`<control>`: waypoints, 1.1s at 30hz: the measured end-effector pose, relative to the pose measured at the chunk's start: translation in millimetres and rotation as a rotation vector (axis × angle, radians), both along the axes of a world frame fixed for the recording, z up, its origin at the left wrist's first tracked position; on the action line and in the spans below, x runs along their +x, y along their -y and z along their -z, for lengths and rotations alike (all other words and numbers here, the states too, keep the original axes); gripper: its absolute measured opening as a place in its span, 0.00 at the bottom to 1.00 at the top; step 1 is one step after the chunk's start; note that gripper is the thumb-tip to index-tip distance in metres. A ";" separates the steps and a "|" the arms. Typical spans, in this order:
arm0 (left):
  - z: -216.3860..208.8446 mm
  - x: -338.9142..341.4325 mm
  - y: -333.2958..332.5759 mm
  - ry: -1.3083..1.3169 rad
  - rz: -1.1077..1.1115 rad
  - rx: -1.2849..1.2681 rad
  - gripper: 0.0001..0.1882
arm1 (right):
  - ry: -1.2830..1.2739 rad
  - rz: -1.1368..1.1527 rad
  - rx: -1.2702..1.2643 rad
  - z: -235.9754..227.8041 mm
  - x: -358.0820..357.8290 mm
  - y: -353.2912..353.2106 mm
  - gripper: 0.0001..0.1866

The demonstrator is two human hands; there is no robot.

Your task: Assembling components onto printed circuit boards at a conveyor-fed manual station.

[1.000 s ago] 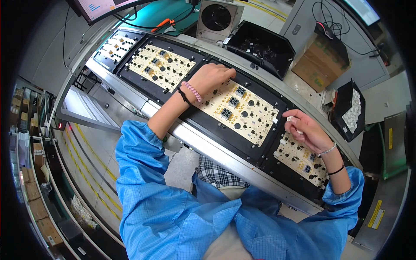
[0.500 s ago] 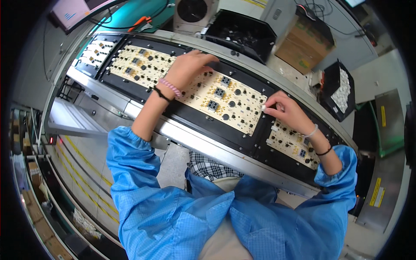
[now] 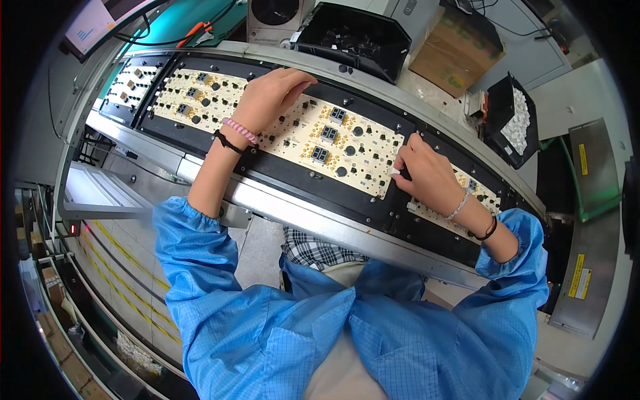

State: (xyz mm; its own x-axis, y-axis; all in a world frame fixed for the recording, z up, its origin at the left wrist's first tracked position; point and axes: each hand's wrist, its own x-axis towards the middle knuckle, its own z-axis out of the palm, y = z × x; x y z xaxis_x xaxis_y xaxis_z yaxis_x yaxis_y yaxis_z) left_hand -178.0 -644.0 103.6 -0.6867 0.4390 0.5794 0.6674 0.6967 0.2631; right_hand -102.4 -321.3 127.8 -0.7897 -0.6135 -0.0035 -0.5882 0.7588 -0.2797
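Got a long worktop point(image 3: 267, 202) with a metal front edge point(image 3: 293, 215), slanting down to the right. Carries four black trays point(image 3: 280, 171) in view, laid in a row. Has a flat pale circuit board point(image 3: 302, 137) in each tray, dotted with small dark parts point(image 3: 350, 151).

Yellow-lined pale floor point(image 3: 150, 248), grey cabinet point(image 3: 528, 60), dim, seemingly metal shelving point(image 3: 85, 301).
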 end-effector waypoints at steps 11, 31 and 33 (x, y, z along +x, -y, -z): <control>-4.0 -5.8 5.9 0.155 0.010 0.151 0.10 | 0.002 0.015 0.135 6.9 2.1 9.0 0.09; 3.4 -217.0 -61.5 0.761 -0.008 -0.271 0.21 | 1.107 0.617 -1.590 13.9 47.1 -127.0 0.18; 35.2 -234.5 -76.2 0.710 -0.021 -0.295 0.18 | 1.056 0.726 -1.467 -23.5 59.0 -113.0 0.22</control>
State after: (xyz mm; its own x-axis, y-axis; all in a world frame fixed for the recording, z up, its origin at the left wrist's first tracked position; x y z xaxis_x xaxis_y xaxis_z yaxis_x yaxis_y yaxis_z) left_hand -412.5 -567.8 68.4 -0.8603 0.4893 -0.1429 0.3931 0.8153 0.4251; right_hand -43.4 -208.2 151.3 -0.8770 -0.1920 -0.4405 0.4803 -0.3725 -0.7940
